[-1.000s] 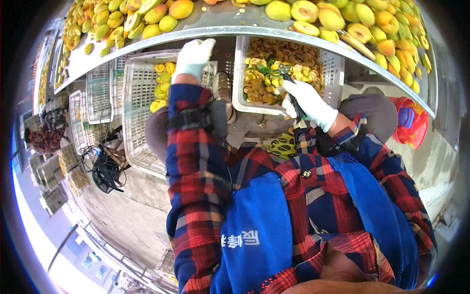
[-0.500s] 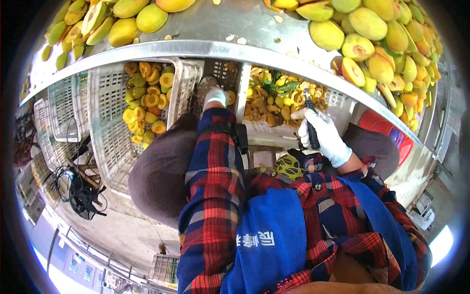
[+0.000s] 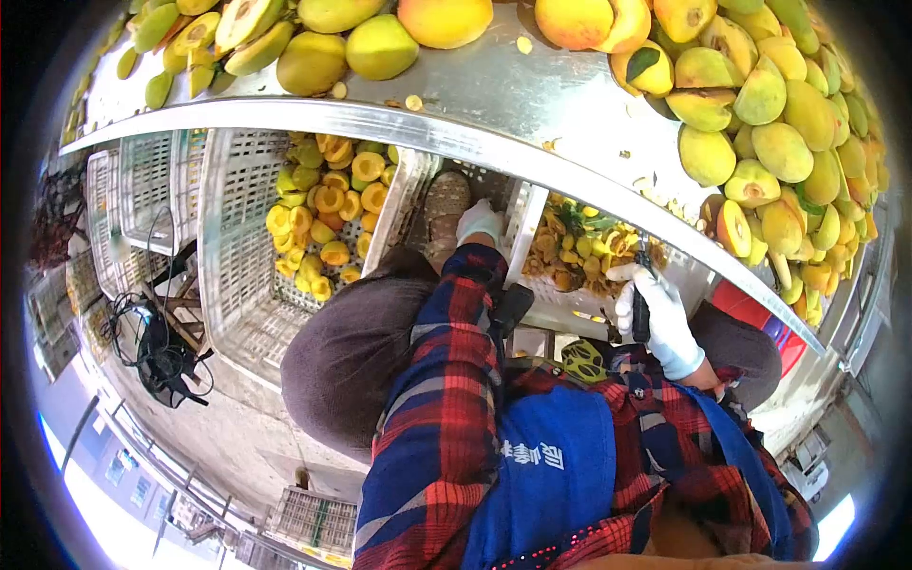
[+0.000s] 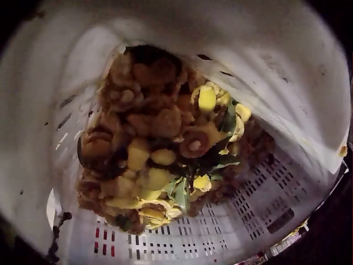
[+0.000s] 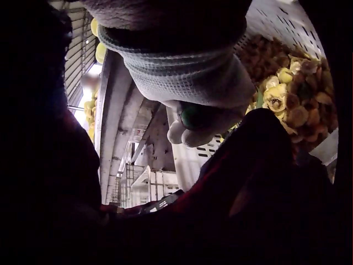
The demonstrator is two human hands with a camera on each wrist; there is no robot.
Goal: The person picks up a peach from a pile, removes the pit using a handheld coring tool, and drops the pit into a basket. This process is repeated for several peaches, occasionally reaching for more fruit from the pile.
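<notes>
The right hand (image 3: 665,323), in a white glove, grips a black-handled tool (image 3: 641,313) whose metal end points at the crate of peach scraps (image 3: 528,228). In the right wrist view, gloved fingers curl round a dark green handle end (image 5: 194,116). The gloved left hand (image 3: 481,222) is low between two crates, near a shoe (image 3: 446,195); its fingers are too hidden to read. Brown and yellow scraps (image 4: 165,121) with green leaves lie inside the perforated white crate (image 4: 276,187) in the left wrist view, where no hand shows.
A metal table edge (image 3: 380,119) crosses above both hands, with piles of yellow-green peaches (image 3: 803,152) on the tabletop. Left of the legs stands a crate (image 3: 237,237) holding peach halves (image 3: 328,199). A red container (image 3: 741,302) is beside the right knee; black cables (image 3: 157,351) lie at left.
The left hand has dropped from near the table edge to low between the crates. The right hand still holds the tool, and the head view has shifted.
</notes>
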